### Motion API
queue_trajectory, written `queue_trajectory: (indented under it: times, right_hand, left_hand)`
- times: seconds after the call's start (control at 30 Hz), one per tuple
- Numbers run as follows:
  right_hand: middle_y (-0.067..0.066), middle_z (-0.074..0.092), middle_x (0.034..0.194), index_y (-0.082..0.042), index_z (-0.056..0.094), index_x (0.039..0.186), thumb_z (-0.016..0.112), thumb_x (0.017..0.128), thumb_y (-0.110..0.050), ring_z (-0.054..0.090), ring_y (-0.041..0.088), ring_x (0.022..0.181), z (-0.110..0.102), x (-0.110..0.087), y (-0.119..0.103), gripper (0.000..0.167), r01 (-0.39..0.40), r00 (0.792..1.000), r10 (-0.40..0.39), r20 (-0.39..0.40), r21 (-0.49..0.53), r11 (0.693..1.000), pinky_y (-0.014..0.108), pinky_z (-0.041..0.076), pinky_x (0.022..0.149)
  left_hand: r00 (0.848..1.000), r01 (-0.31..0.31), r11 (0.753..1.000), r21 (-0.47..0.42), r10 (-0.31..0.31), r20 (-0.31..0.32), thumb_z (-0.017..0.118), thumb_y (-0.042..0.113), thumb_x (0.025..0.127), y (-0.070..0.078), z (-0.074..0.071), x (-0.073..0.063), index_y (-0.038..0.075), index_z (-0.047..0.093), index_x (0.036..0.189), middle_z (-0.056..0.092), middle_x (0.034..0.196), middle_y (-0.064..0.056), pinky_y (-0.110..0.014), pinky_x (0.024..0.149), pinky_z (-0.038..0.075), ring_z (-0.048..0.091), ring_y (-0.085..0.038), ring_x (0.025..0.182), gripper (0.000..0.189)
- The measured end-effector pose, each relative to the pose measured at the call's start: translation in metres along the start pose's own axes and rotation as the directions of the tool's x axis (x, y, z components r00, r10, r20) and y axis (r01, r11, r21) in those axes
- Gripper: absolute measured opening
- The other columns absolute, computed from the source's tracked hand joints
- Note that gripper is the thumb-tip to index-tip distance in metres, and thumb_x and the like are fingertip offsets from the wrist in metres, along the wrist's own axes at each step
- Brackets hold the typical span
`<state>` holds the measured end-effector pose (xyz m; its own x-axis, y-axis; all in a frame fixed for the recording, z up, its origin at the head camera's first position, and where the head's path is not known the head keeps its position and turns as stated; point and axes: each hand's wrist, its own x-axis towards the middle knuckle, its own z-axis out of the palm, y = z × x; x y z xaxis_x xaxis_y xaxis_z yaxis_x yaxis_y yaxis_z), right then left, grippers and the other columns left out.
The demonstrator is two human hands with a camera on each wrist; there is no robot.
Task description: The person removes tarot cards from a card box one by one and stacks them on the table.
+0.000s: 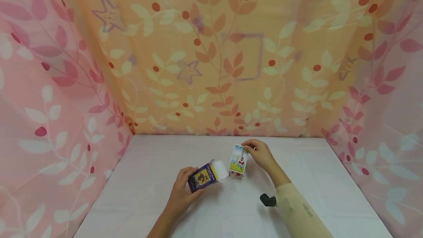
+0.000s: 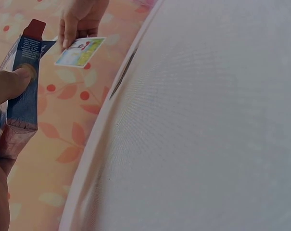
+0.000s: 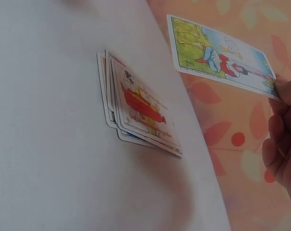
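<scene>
My left hand (image 1: 183, 186) grips a dark blue card box (image 1: 202, 177) with a picture on its front. The box's white end flap (image 1: 219, 169) hangs open toward the right. Between thumb and fingers my right hand (image 1: 261, 153) pinches a tarot card (image 3: 222, 57) by one end, picture side up, showing a seated figure and yellow cups on green. Below that card, a small loose pile of tarot cards (image 3: 140, 106) lies on the white table, its top card bearing a red-robed figure. In the left wrist view, the left thumb (image 2: 13, 85) presses along the box's side.
A white-covered table (image 1: 158, 153) spreads under both hands. Behind it hangs an orange leaf-patterned curtain (image 1: 211, 54), with pink leaf-patterned cloth (image 1: 49, 102) at the sides. A black wrist-camera piece (image 1: 268, 200) sticks out beside the right sleeve.
</scene>
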<state>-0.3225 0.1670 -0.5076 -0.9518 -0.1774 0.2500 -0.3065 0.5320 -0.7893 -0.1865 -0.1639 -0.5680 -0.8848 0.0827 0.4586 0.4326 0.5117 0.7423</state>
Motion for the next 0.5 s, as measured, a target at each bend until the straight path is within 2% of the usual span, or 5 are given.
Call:
queue_trajectory:
  times: [0.13,0.5]
  right_hand:
    - [0.0,0.073,0.098,-0.014,0.076,0.108,0.069,0.099,-0.017,0.057,0.019,0.087,0.004,0.004,0.006,0.012,-0.01,1.0,0.01,0.02,0.017,1.0,0.032,0.048,0.077]
    - [0.003,0.072,0.096,-0.01,0.076,0.105,0.068,0.099,-0.013,0.059,0.019,0.087,0.015,0.009,0.027,0.011,-0.056,0.996,0.056,0.069,-0.003,0.998,0.034,0.049,0.078]
  left_hand:
    - [1.0,0.011,1.0,-0.002,-0.011,-0.002,0.094,0.012,0.073,0.0,0.001,0.001,0.035,0.051,0.144,0.049,0.139,0.012,-0.04,0.109,0.05,0.053,-0.012,0.129,0.086]
    - [1.0,0.003,1.0,-0.002,-0.003,0.016,0.093,0.014,0.074,0.0,0.001,0.0,0.017,0.054,0.145,0.049,0.139,0.007,-0.041,0.109,0.05,0.054,-0.017,0.128,0.081]
